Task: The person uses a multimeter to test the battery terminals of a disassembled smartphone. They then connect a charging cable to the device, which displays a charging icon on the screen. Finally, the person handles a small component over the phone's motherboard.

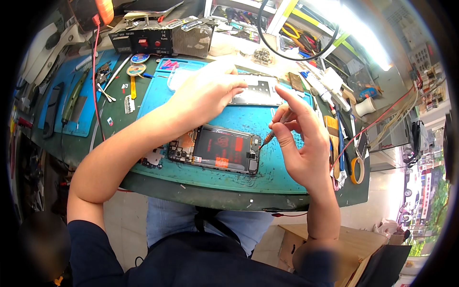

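My left hand (pixel 203 93) reaches over the blue work mat (pixel 191 179), its thumb and fingers pinched together. They are over the left part of a flat phone panel with a silvery sheet (pixel 260 92); anything between the fingertips is too small to make out. In my right hand (pixel 306 146) is a slim screwdriver (pixel 270 137), held between thumb and fingers and slanting down. Its tip is by the right end of an opened phone (pixel 222 148), which lies on the mat with its black, red-printed battery exposed. A small phone part (pixel 153 158) lies left of it.
A black power unit (pixel 143 43) stands at the back left. Cotton swabs (pixel 106 93) and solder spools (pixel 136 70) lie left of the mat. Brushes, pens and a yellow tape roll (pixel 357 171) crowd the right side. A black cable loop (pixel 260 28) hangs at the back.
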{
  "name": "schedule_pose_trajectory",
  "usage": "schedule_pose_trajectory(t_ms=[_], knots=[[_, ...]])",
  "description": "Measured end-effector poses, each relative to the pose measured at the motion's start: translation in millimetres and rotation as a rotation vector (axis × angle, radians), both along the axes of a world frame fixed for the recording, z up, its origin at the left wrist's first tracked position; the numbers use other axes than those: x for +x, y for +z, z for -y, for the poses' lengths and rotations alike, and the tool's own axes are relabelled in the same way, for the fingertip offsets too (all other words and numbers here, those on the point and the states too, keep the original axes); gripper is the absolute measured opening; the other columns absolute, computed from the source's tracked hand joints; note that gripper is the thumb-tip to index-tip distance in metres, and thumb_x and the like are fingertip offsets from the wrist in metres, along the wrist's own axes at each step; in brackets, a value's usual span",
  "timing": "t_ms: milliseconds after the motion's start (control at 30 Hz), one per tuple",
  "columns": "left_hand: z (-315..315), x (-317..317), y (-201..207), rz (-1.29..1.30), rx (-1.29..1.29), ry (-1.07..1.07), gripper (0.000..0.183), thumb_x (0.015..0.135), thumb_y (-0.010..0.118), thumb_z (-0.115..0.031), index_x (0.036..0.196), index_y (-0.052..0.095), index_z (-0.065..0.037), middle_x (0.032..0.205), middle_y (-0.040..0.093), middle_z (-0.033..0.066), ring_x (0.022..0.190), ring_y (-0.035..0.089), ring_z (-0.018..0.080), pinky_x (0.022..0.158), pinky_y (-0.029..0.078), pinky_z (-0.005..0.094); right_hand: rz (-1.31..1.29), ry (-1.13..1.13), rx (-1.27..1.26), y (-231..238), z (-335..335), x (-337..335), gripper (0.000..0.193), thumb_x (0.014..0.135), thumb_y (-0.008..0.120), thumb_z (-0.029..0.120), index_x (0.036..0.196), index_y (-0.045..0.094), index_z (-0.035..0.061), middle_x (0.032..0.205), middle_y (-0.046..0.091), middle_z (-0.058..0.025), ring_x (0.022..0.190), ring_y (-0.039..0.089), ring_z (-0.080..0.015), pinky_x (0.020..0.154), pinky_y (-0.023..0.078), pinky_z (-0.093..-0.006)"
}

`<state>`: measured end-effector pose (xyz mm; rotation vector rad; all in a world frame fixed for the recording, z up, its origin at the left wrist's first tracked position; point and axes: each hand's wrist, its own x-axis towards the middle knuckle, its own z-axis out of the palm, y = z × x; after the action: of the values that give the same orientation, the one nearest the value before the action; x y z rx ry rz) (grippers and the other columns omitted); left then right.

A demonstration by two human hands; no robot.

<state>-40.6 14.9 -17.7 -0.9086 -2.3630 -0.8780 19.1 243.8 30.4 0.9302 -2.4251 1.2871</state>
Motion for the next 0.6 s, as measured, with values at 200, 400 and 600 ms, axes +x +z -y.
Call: schedule_pose_trajectory(t_ms=[200, 400, 600], knots=[[-15, 42, 18, 0.612, 0.219, -0.441, 0.028, 0.098, 0.067, -0.022, 0.119, 0.068, -0.003, 0.099, 0.071, 0.0081, 0.081, 0.067, 0.0158, 0.073, 0.054, 0.0310, -0.184, 0.034, 0.131, 18, -1, 1, 0.043, 0.080, 0.079, 0.003, 0.123, 0.070, 0.0042, 0.079, 0.061, -0.0042, 0.071, 0.060, -0.0125, 0.065, 0.050, -0.0259], [-31, 52, 34, 0.967, 0.256, -0.397, 0.018, 0.096, 0.068, -0.016, 0.111, 0.069, -0.006, 0.082, 0.067, 0.0047, 0.064, 0.061, 0.0101, 0.059, 0.051, 0.0295, -0.147, -0.024, 0.127, 15, -10, 8, 0.041, 0.082, 0.076, 0.002, 0.122, 0.073, 0.0110, 0.077, 0.062, -0.0046, 0.070, 0.061, -0.0166, 0.061, 0.049, -0.0287], [-39, 47, 23, 0.723, 0.250, -0.319, 0.021, 0.088, 0.077, -0.016, 0.102, 0.068, -0.002, 0.083, 0.069, 0.0063, 0.079, 0.065, 0.0136, 0.072, 0.054, 0.0326, -0.038, 0.052, -0.059, 12, -4, 3, 0.041, 0.083, 0.072, -0.002, 0.122, 0.072, 0.0098, 0.080, 0.063, -0.0061, 0.073, 0.062, -0.0198, 0.068, 0.051, -0.0298]])
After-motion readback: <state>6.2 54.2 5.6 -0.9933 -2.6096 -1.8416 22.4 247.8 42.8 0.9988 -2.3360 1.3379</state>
